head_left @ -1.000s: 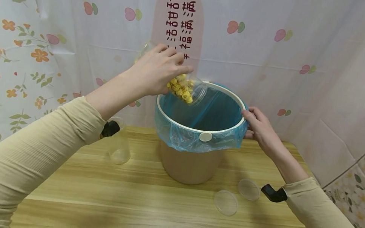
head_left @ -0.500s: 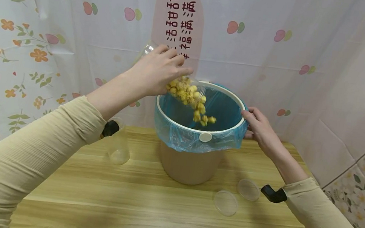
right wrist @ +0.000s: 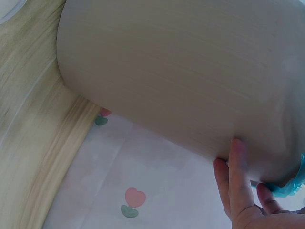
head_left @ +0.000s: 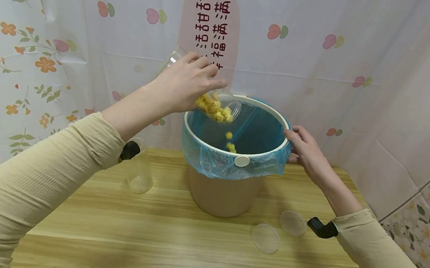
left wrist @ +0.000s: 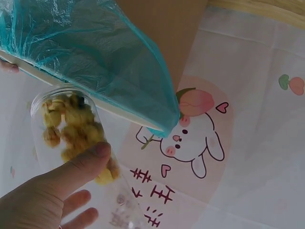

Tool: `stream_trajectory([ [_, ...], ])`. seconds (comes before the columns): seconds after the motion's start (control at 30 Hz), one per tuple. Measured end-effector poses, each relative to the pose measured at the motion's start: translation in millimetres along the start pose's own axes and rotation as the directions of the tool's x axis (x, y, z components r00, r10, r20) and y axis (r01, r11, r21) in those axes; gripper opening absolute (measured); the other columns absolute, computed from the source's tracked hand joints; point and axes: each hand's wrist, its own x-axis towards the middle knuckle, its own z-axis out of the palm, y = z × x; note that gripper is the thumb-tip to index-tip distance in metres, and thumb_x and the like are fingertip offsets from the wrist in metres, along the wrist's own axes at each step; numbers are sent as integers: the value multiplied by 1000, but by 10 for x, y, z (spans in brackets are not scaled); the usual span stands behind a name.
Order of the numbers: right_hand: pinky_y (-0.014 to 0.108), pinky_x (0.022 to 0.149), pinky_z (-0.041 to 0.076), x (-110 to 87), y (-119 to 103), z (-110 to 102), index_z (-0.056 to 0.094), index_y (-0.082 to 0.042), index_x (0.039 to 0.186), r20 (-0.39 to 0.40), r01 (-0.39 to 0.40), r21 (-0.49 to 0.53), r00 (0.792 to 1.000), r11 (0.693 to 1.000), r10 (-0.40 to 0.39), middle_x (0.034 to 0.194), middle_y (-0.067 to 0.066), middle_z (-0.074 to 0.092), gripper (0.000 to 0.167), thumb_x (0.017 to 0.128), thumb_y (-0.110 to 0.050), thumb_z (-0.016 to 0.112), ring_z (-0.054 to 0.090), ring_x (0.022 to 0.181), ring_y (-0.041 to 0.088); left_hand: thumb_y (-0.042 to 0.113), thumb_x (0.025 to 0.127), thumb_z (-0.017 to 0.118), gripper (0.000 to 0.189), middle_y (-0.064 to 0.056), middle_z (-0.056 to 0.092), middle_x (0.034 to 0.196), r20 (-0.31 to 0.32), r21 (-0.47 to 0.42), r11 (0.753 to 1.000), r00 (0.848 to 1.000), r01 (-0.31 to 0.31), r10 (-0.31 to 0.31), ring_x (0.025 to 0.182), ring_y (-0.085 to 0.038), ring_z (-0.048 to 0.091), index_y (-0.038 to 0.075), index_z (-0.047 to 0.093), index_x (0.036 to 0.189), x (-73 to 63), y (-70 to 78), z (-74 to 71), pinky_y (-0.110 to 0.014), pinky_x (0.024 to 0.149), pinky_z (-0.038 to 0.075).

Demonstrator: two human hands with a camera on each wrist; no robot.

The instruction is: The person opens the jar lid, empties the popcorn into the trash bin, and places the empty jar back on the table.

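My left hand [head_left: 189, 84] grips a clear plastic jar [left wrist: 40, 124], tilted with its mouth down over the trash can [head_left: 223, 197]. Yellow popcorn-like pieces [head_left: 216, 108] fill the lower part of the jar, and a few loose ones [head_left: 229, 135] are falling inside the can. A blue plastic bag [head_left: 211, 164] lines the can and folds over outside, under a cream ring [head_left: 198, 140]. At the can's right edge, my right hand [head_left: 309, 152] holds the rim, thumb on top. In the right wrist view its fingers [right wrist: 238, 167] lie against the can's outer wall.
Another clear jar [head_left: 140, 180] stands on the wooden table [head_left: 145, 241], left of the can and partly behind my left forearm. Two clear round lids, one nearer [head_left: 265, 238] and one farther [head_left: 293, 223], lie at right front. A printed curtain [head_left: 307, 74] hangs close behind.
Pieces began pouring from the jar into the can; the stream was thicker half a second ago, with only a few falling now. The jar tipped slightly; the right hand stayed put.
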Motion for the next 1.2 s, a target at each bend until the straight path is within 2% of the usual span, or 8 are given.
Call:
stream_trajectory([
  [0.43,26,78,62,-4,-5,7,40,-10,139,3,6,-8,1000,1000,-6,117,5,55,52,107,-50,44,71,93,4,15,78,86,70,-13,63,123,-29,4,1000,1000,-4,4,120,-36,57,19,58,142,-9,0,-3,-51,113,41],
  [0.77,27,79,62,3,0,9,41,-11,139,4,2,-3,1000,1000,-2,117,4,56,50,107,-49,44,71,92,4,2,88,69,56,-15,63,131,-82,110,992,994,-60,69,124,-36,55,19,60,141,4,7,-12,-48,116,37],
  [1.07,26,78,62,2,5,1,40,-10,141,-2,-3,-1,1000,1000,3,117,3,57,53,107,-50,44,71,93,3,3,90,68,55,-13,62,132,-64,186,977,991,-104,118,125,-35,52,22,60,141,34,-5,-13,-49,116,36],
  [1.2,26,79,62,19,15,-3,37,-8,144,2,-8,-17,1000,1000,8,118,3,57,56,107,-50,44,72,93,2,2,88,69,54,-14,63,131,-79,194,975,989,-110,127,125,-36,53,21,60,139,31,-3,-19,-49,117,36],
])
